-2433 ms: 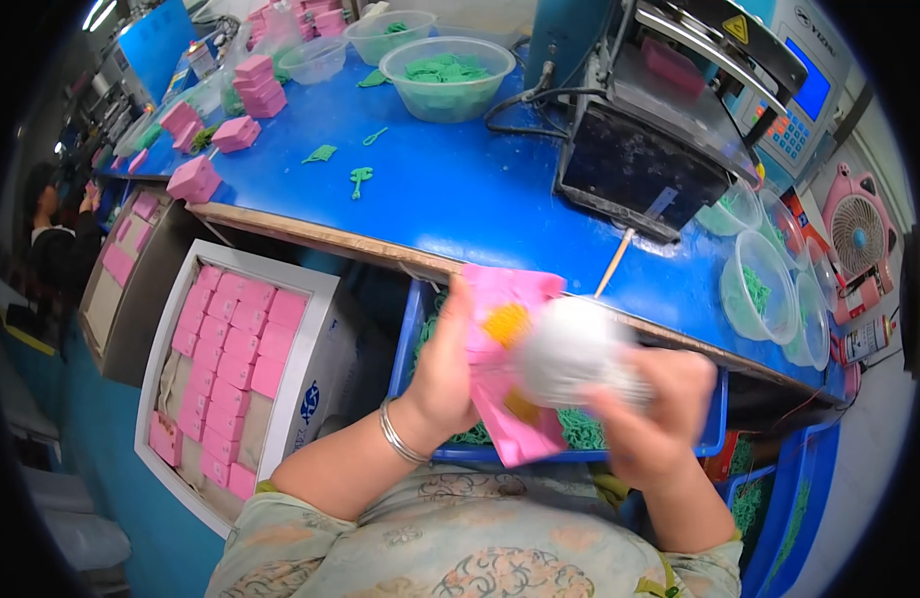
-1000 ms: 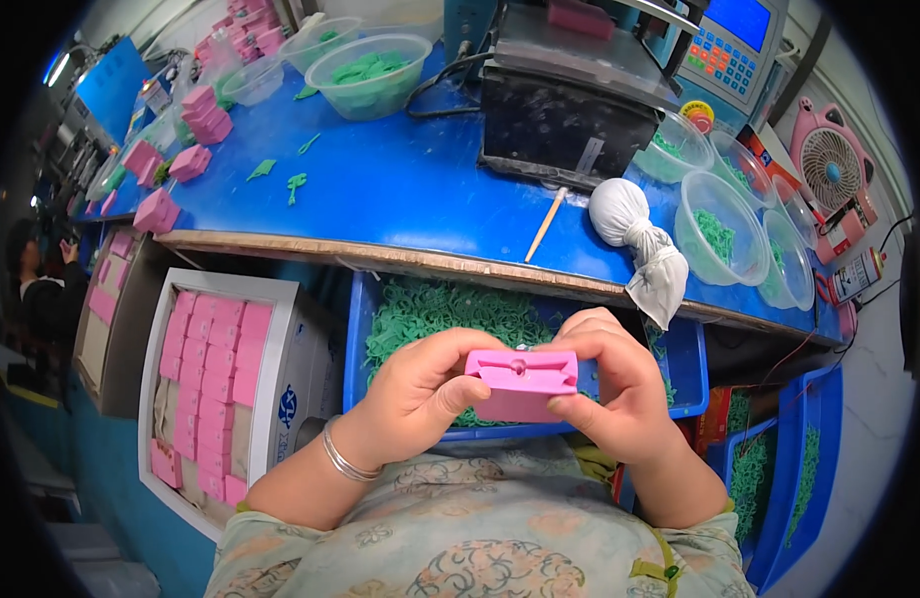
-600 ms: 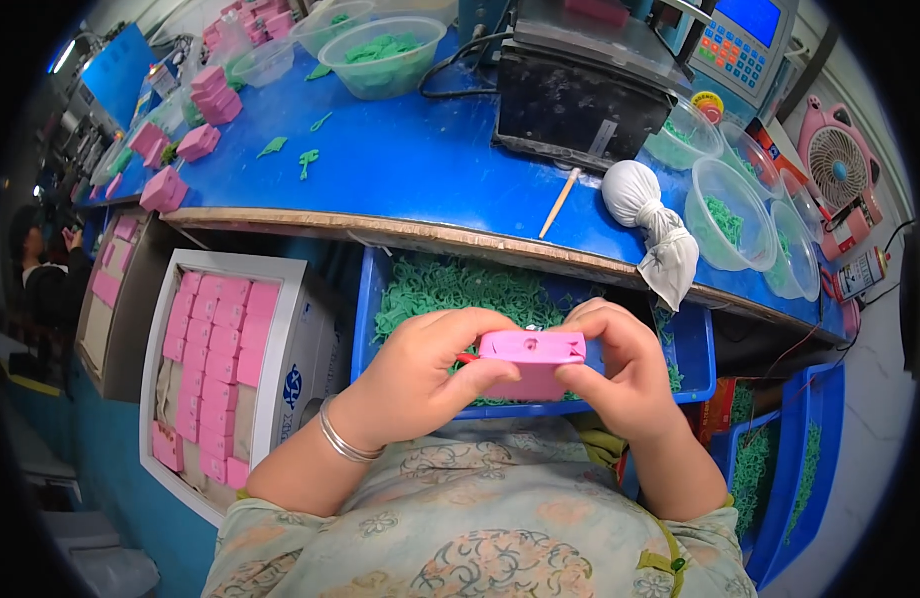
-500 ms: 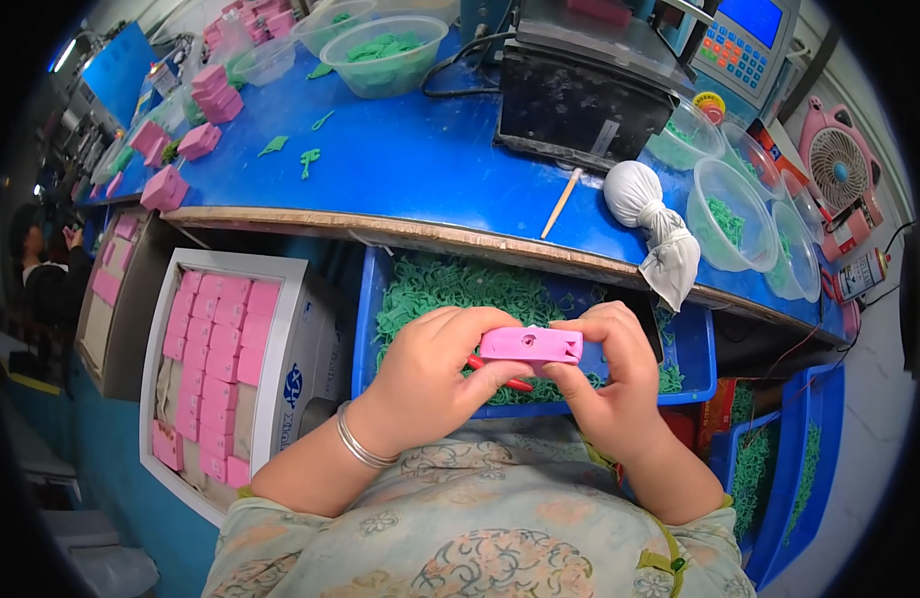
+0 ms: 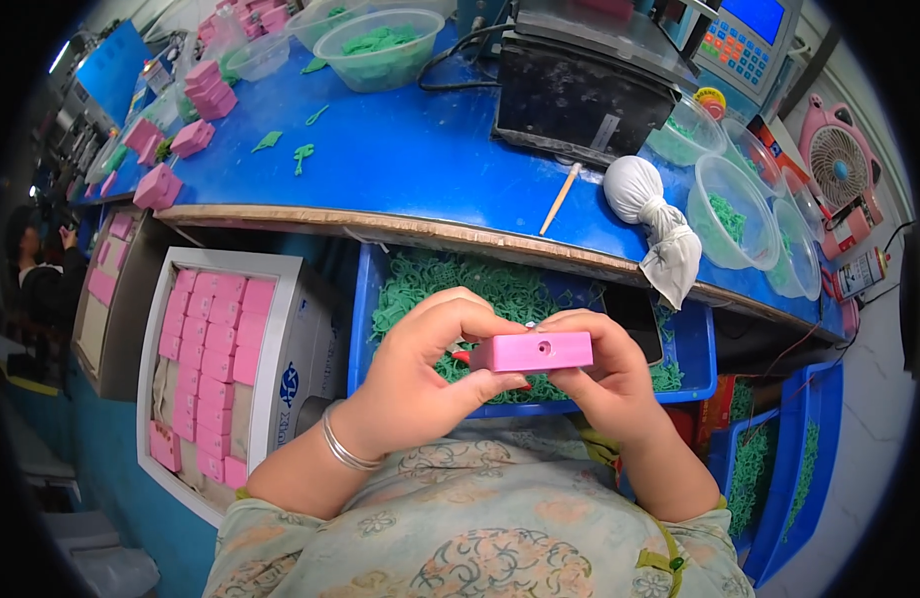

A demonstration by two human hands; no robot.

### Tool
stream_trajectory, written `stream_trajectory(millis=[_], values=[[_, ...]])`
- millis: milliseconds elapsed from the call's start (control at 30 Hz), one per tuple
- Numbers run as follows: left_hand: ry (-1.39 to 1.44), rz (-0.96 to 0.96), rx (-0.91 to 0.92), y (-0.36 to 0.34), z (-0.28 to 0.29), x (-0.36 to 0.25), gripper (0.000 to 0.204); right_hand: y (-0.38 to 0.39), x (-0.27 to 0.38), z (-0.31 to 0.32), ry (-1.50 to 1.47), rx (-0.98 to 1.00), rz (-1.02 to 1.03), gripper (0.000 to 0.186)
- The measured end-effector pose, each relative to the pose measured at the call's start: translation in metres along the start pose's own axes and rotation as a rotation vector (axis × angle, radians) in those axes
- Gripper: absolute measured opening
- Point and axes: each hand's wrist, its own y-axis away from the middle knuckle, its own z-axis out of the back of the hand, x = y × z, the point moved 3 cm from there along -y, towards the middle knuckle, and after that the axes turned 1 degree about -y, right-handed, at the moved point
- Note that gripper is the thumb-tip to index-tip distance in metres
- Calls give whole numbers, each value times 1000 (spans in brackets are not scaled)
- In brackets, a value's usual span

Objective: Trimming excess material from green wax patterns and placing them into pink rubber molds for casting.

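Note:
A pink rubber-like block (image 5: pixel 568 349) is pinched between both hands at chest height. My left hand (image 5: pixel 410 364), with silver bangles at the wrist, has its thumb below the block's left end and fingers above. My right hand (image 5: pixel 616 384) grips the other end the same way. A side with a small round hole and a larger one faces me. Just behind the left fingers shows a bit of a red tool (image 5: pixel 462 357); I cannot tell whether it is held or lying. Below is a blue tray (image 5: pixel 697 349) of green stringy wax-like pieces (image 5: pixel 445 284).
A white-rimmed box (image 5: pixel 251 261) of pink blocks stands left. On the blue table (image 5: pixel 400 159) are a wooden stick (image 5: pixel 560 199), a tied white cloth bag (image 5: pixel 634 189), plastic bowls (image 5: pixel 724 214) and a dark machine (image 5: pixel 585 100). A black flat object (image 5: pixel 634 319) lies over the tray.
The block has been turned between my hands: its notched end no longer shows, and a smooth side with holes faces me. Both hands still hold it.

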Motion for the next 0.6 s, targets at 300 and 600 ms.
stream_trajectory(millis=[300, 600], values=[[-885, -275, 25, -4, -14, -4, 84, -18, 9, -8, 324, 16, -234, 33], [953, 203, -108, -6, 30, 6, 76, -147, 47, 97, -452, -357, -444, 52]])
